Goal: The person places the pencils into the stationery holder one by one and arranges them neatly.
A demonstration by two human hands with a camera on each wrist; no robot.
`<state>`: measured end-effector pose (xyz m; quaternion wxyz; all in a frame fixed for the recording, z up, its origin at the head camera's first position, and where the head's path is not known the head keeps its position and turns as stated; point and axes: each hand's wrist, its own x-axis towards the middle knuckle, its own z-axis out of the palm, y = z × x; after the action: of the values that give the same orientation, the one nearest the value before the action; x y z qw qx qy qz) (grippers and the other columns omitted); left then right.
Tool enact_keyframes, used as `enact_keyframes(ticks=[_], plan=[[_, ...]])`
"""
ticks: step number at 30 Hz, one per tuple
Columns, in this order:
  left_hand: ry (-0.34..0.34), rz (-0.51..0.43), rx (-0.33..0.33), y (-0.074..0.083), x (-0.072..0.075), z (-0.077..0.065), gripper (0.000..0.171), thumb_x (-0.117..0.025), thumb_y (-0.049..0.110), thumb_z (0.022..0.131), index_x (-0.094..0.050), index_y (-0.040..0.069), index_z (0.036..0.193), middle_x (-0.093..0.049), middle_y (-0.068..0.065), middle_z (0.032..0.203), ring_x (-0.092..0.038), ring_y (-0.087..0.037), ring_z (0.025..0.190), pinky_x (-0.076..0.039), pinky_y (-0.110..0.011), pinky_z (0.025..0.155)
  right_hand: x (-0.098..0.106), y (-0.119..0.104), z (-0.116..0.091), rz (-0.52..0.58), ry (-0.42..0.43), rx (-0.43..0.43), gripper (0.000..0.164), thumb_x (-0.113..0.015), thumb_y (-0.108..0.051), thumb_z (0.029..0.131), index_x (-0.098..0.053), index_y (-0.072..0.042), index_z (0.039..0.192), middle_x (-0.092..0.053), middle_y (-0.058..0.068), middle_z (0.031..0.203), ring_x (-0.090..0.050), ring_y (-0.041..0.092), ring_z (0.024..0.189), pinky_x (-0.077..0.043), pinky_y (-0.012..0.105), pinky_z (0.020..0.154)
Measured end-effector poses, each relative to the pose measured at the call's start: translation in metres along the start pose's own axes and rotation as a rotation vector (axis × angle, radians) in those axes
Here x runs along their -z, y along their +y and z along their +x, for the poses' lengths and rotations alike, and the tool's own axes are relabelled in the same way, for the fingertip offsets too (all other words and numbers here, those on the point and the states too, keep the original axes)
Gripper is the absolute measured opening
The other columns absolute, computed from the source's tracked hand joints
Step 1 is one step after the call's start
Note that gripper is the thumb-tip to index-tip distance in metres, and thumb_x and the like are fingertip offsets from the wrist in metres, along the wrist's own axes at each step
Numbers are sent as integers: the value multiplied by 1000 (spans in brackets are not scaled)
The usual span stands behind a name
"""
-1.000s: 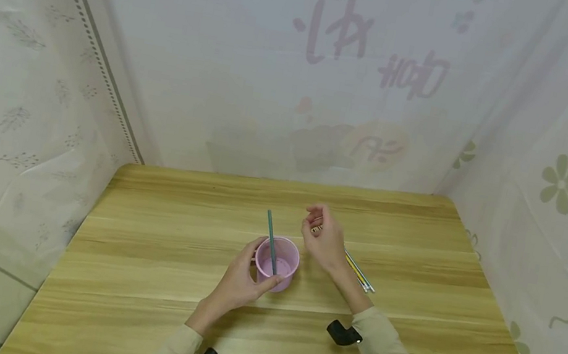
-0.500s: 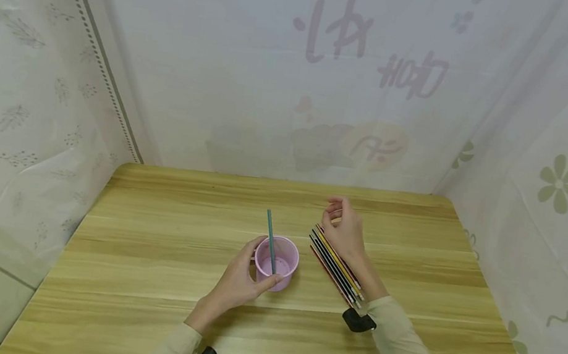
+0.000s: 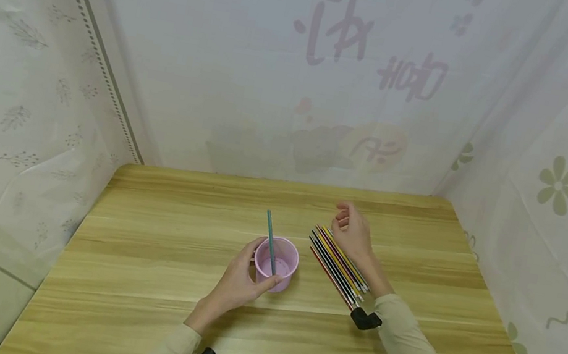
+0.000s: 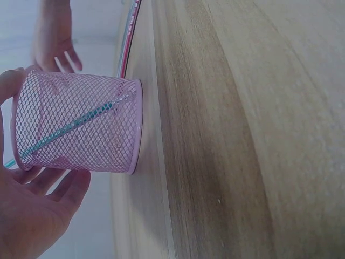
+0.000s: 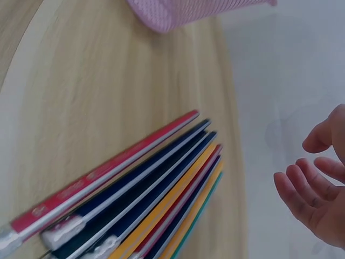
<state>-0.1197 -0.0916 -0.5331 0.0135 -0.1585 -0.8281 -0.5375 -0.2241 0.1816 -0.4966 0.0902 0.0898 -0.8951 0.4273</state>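
A pink mesh pencil cup (image 4: 70, 148) stands upright on the table, held round its side by my left hand (image 3: 237, 282). One teal pencil (image 3: 270, 238) leans inside it, its top poking well above the rim. To the cup's right lies a fanned bundle of several pencils (image 3: 335, 264) in red, dark blue, yellow and green. My right hand (image 3: 354, 236) is above the far right end of these pencils, fingers loosely bent and nothing between them. In the right wrist view, its thumb and fingertips (image 5: 296, 186) stand apart, away from the pencils.
The wood-grain table (image 3: 143, 279) has its far edge against a pale printed curtain (image 3: 256, 72). More patterned curtain (image 3: 554, 247) closes off the right side, and another hangs at the left. A black camera mount sits at each wrist.
My right hand has moved right, away from the cup and over the pencils, uncovering more of the bundle. The left hand, cup and teal pencil stay in place.
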Motion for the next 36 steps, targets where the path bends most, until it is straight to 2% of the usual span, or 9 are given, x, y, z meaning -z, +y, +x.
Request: enact_keyframes(ticks=[4, 9, 16, 27, 36], plan=[[4, -1, -3, 0, -1, 1, 88, -87, 29, 80, -39, 8, 151, -57, -13, 138, -59, -36, 124, -56, -51, 100, 0, 13, -1, -45, -14, -25, 37, -62, -6, 93, -57, 1, 128, -66, 16, 100, -67, 30, 89, -58, 41, 75], [5, -4, -5, -1, -2, 1, 88, -87, 31, 80, -40, 9, 151, -56, -12, 138, -59, -36, 124, -56, -51, 100, 1, 24, -3, -44, -43, -69, 39, -62, -5, 92, -57, 6, 129, -65, 17, 100, -66, 31, 89, -59, 45, 79], [1, -3, -12, -2, -3, 2, 87, -86, 31, 81, -40, 8, 151, -57, -12, 138, -60, -34, 123, -57, -49, 98, 0, 38, -7, -79, -101, -46, 36, -60, -3, 92, -58, 9, 126, -66, 19, 98, -67, 29, 86, -60, 41, 75], [-1, -11, 14, 0, -1, -2, 87, -86, 32, 81, -39, 10, 151, -56, -11, 139, -60, -33, 122, -56, -48, 99, -7, 47, -14, -170, -131, -23, 30, -62, 1, 89, -62, 7, 118, -67, 17, 93, -64, 25, 82, -57, 40, 74], [-5, 6, 11, 3, 1, -2, 88, -85, 32, 81, -39, 8, 152, -56, -11, 139, -60, -33, 122, -57, -46, 99, -9, 52, -11, -209, -164, -48, 24, -63, -1, 90, -65, 4, 113, -68, 13, 91, -64, 25, 84, -56, 41, 75]])
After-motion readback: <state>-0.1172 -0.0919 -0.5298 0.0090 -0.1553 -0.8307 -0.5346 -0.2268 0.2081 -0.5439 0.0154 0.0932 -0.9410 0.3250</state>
